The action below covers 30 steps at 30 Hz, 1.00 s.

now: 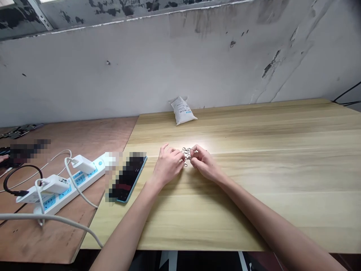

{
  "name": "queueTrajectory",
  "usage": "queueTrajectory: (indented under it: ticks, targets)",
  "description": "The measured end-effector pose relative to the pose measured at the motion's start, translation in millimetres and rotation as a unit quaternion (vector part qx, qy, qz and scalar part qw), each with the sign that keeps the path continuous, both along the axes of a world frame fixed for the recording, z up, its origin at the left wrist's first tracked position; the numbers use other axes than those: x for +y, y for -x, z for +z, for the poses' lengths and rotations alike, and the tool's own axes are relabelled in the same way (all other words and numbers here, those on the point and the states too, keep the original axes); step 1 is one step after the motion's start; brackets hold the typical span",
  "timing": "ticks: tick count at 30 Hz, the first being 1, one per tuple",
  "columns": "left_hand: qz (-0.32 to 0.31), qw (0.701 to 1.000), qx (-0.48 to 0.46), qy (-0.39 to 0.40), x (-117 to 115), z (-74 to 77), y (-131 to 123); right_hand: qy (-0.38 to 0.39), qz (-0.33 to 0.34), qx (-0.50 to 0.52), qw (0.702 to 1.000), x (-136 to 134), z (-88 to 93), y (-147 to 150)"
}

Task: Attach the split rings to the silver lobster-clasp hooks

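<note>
Between my two hands is a small silvery cluster of metal loops and rings (187,153), low over the light wooden table (225,222). My left hand (168,163) pinches its left side with thumb and forefinger, the other fingers partly raised. From the right, my right hand (205,162) grips the opposite edge between curled fingers and thumb. One loose-looking ring pokes out at the cluster's near side. Fingertips cover parts of the metal, and the pieces are too small to tell how they link.
A white printed packet (183,111) lies by the wall. Left of my hands rests a phone (131,178), partly blurred. Farther left, a white power strip (76,184) with chargers and cables sits on a reddish-brown board (84,135). Someone's fingers (3,158) show at the left edge.
</note>
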State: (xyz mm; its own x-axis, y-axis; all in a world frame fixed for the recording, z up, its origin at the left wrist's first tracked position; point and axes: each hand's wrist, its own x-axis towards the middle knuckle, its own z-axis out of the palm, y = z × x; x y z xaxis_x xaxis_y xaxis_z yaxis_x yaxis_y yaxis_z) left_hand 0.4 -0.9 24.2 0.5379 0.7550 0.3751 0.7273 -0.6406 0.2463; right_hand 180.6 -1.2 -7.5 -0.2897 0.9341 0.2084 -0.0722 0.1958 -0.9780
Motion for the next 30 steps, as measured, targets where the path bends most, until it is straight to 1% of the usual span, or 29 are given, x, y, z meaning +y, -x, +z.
queueTrajectory:
  ticks: [2,4,7,10,11,13,15,17,19,21,22,24,26,28,30]
  targets:
    - [-0.002,0.999,-0.034,0.021,1,-0.9,1,0.012,-0.006,0.024,1.000,2,0.6,-1]
    - [0.004,0.991,-0.115,0.065,4,-3.1,1,0.044,-0.002,0.053,0.998,4,2.6,-3]
    - [-0.006,0.956,-0.250,0.154,8,-8.0,0,0.083,0.015,0.076,0.994,6,6.5,-5]
    - [-0.037,0.910,-0.340,0.236,10,-12.8,-1,0.088,0.022,0.087,0.992,4,9.7,-4]
    - [-0.038,0.899,-0.360,0.248,11,-14.0,-2,0.086,0.023,0.089,0.992,3,10.4,-3]
    - [-0.028,0.886,-0.390,0.249,12,-15.5,-2,0.080,0.023,0.095,0.992,2,11.3,-1]
    - [-0.013,0.884,-0.403,0.235,13,-16.0,-1,0.081,0.023,0.097,0.992,2,11.5,-1]
    - [0.003,0.899,-0.385,0.207,14,-15.9,0,0.086,0.024,0.093,0.992,3,10.5,0]
    - [0.023,0.937,-0.319,0.141,13,-15.7,1,0.093,0.019,0.086,0.992,5,8.3,0]
    - [0.036,0.975,-0.217,0.043,11,-15.5,0,0.089,0.015,0.075,0.993,5,5.4,0]
    - [0.036,0.986,-0.164,-0.005,9,-15.2,-1,0.082,0.015,0.068,0.994,5,3.8,1]
    - [0.033,0.993,-0.080,-0.079,6,-13.9,-2,0.062,0.019,0.050,0.997,4,1.4,1]
    - [0.035,0.991,-0.044,-0.119,4,-11.5,-3,0.047,0.022,0.038,0.998,3,0.2,2]
    - [0.045,0.989,-0.056,-0.129,3,-8.6,-2,0.047,0.022,0.043,0.998,3,0.3,1]
    - [0.049,0.988,-0.096,-0.110,3,-6.6,0,0.054,0.023,0.061,0.996,5,1.3,0]
